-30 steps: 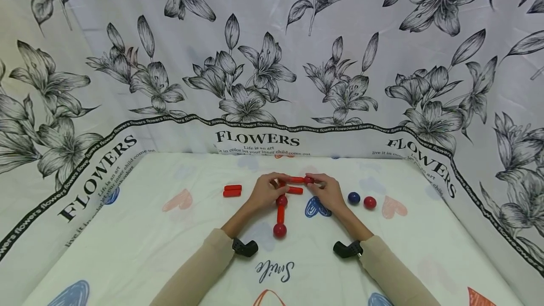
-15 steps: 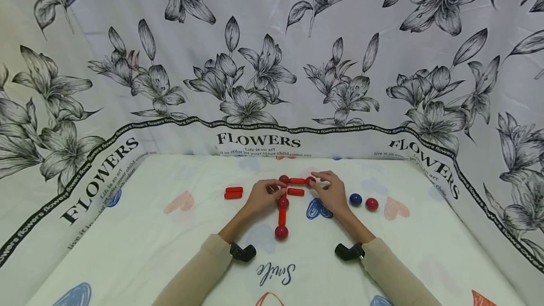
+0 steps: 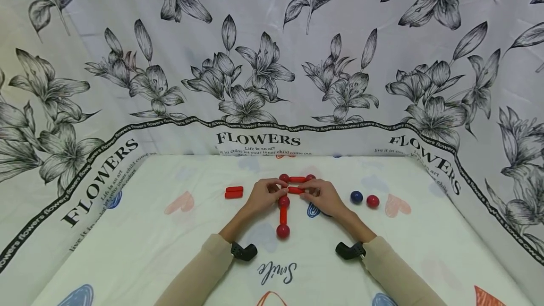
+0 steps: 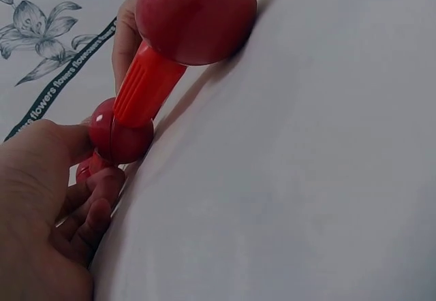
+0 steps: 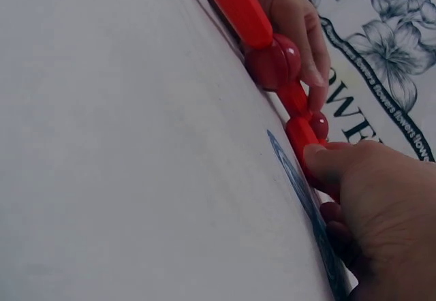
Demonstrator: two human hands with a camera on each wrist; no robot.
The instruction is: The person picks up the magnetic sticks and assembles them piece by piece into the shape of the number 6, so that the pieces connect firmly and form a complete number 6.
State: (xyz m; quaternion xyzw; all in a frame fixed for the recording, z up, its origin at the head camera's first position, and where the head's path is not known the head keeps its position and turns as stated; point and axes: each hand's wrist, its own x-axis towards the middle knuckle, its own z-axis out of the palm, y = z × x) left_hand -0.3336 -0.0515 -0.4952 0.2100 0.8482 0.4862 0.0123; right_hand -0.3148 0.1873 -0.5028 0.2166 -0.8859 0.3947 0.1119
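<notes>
Red balls and red rods are joined into a bent chain on the table. Its near ball [image 3: 283, 231] connects by a near rod [image 3: 283, 215] to a middle ball [image 3: 283, 201]. Farther back, a corner ball [image 3: 284, 178] joins a far rod [image 3: 297, 179], with an end ball [image 3: 311, 177] to the right. My left hand [image 3: 267, 195] pinches the chain around the middle ball, its thumb on that ball in the left wrist view. My right hand [image 3: 325, 197] pinches a separate short red rod [image 3: 295, 190] between thumb and fingers, just in front of the far rod.
Two loose red rods [image 3: 234, 192] lie side by side to the left. A blue ball [image 3: 356, 197] and a loose red ball [image 3: 372, 201] sit right of my right hand. A flower-print curtain [image 3: 263, 84] stands behind the table [image 3: 178, 240].
My right hand has let go of the end ball and moved left and toward me, taking hold of the short rod. The left hand stays at the chain, its fingers slightly shifted.
</notes>
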